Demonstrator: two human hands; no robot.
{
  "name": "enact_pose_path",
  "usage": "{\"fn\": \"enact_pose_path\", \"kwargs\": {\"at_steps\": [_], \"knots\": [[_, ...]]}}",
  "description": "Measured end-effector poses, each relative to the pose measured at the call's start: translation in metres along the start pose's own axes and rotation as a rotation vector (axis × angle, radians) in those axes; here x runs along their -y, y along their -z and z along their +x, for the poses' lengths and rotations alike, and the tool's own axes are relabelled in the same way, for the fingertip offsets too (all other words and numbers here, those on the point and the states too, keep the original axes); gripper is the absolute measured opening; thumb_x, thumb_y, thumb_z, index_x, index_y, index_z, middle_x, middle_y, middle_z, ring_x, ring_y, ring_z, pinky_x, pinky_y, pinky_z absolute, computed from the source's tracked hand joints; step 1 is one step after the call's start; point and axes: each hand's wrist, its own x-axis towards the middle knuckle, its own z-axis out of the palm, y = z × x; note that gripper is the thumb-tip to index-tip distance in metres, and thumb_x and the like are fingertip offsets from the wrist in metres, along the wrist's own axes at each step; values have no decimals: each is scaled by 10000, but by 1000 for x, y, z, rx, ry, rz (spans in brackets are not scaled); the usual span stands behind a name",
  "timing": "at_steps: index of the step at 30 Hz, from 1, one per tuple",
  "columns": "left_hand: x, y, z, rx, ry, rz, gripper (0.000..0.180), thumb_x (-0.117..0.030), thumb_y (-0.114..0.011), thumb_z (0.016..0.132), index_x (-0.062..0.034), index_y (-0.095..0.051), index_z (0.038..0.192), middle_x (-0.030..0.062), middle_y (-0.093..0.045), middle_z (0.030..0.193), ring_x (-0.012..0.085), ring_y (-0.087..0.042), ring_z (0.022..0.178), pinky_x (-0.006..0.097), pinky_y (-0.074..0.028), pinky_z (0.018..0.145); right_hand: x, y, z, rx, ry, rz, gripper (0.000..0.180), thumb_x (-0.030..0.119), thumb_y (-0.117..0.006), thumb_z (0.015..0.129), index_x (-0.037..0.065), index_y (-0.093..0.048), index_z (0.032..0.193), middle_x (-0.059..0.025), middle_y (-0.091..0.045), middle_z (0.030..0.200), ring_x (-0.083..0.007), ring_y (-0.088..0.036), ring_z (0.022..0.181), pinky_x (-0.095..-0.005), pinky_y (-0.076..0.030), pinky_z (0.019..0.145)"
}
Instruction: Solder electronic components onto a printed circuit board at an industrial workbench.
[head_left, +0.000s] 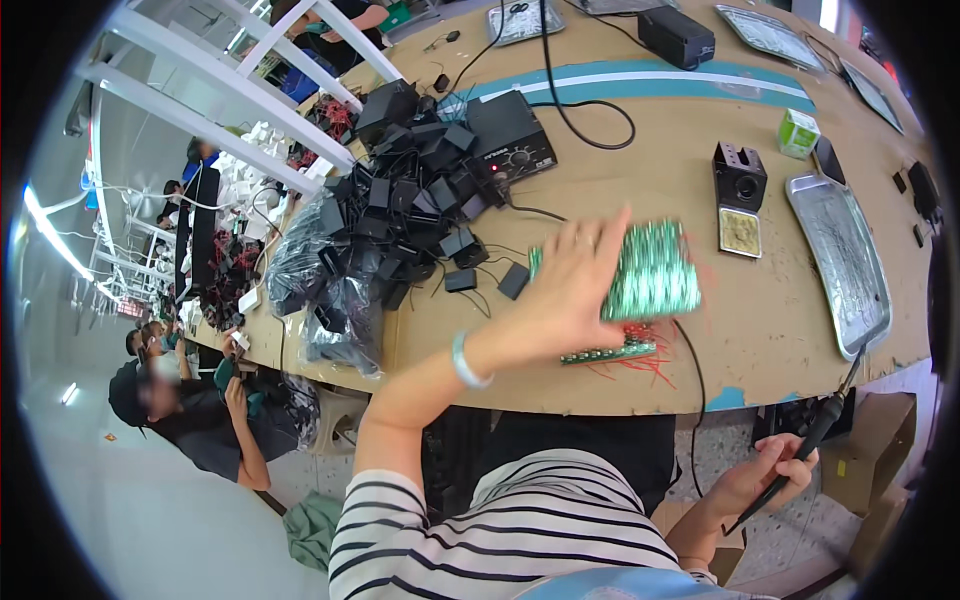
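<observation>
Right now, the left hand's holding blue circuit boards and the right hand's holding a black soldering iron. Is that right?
No: the head view shows the circuit boards the left hand holds are green, not blue. The right hand does hold a black soldering iron.

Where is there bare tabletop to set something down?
Bare brown tabletop lies between the flat green circuit boards and long silver metal tray; another patch, below the looped black cable, separates the black control box from the black soldering stand. The left side is crowded with heaped black plastic cases.
</observation>
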Motion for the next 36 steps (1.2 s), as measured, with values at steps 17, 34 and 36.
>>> {"fn": "enact_pose_path", "kwargs": {"at_steps": [17, 34, 36], "knots": [[88, -11, -112, -515, 565, -249, 427, -174, -763, 916, 17, -637, 1276, 191, -725, 1014, 239, -738, 808, 331, -577, 706, 37, -69, -20, 326, 122, -22, 274, -72, -578, 932, 110, -373, 940, -102, -467, 998, -160, -510, 800, -263, -484, 655], [86, 9, -110, -657, 431, -1371, 277, -81, -558, 1056, 13, -499, 1310, 45, -641, 975, 96, -605, 899, 268, -504, 845, 37, -49, -30, 757, 116, 169, 202, 162, -660, 972, 135, -463, 936, -107, -480, 989, -162, -548, 742, -271, -455, 644], [72, 23, -117, -303, 484, -1040, 195, -92, -578, 1049, 21, -600, 1206, 16, -642, 951, 66, -585, 895, 226, -469, 816, 33, -54, -30, 742, 151, 171, 179, 264, -628, 1001, 122, -529, 954, -100, -539, 907, -171, -550, 726, -299, -444, 641]]}}
